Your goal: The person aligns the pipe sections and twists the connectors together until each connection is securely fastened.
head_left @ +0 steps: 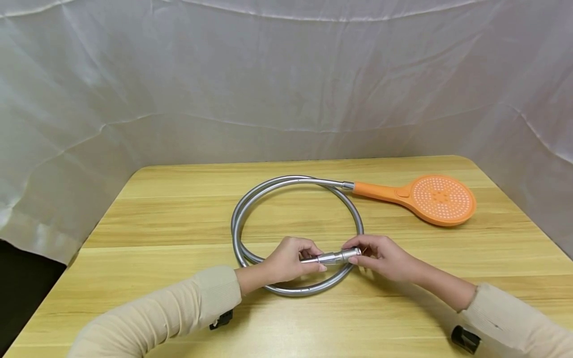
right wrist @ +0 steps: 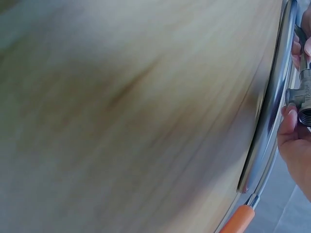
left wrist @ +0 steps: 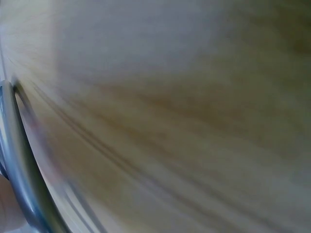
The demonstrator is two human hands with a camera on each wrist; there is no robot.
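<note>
My left hand (head_left: pixel 288 261) holds the end of a grey metal shower hose (head_left: pixel 297 292) by its shiny connector, thumb and fingers pinching it. Facing it, my right hand (head_left: pixel 387 258) pinches a short metal pipe fitting (head_left: pixel 348 254) that lines up with the connector, end to end. The right wrist view shows the fitting (right wrist: pixel 302 97) with a side stub and a threaded opening. Both hands are over the lower part of the coiled hose. In the left wrist view only a stretch of the hose (left wrist: pixel 24 165) shows at the left edge, with a bit of skin.
An orange shower head (head_left: pixel 440 200) lies face up at the back right of the wooden table (head_left: pixel 170 219). Its handle (head_left: pixel 379 192) joins the hose's other end. A pale cloth curtain (head_left: pixel 286 79) hangs behind the table and along both sides.
</note>
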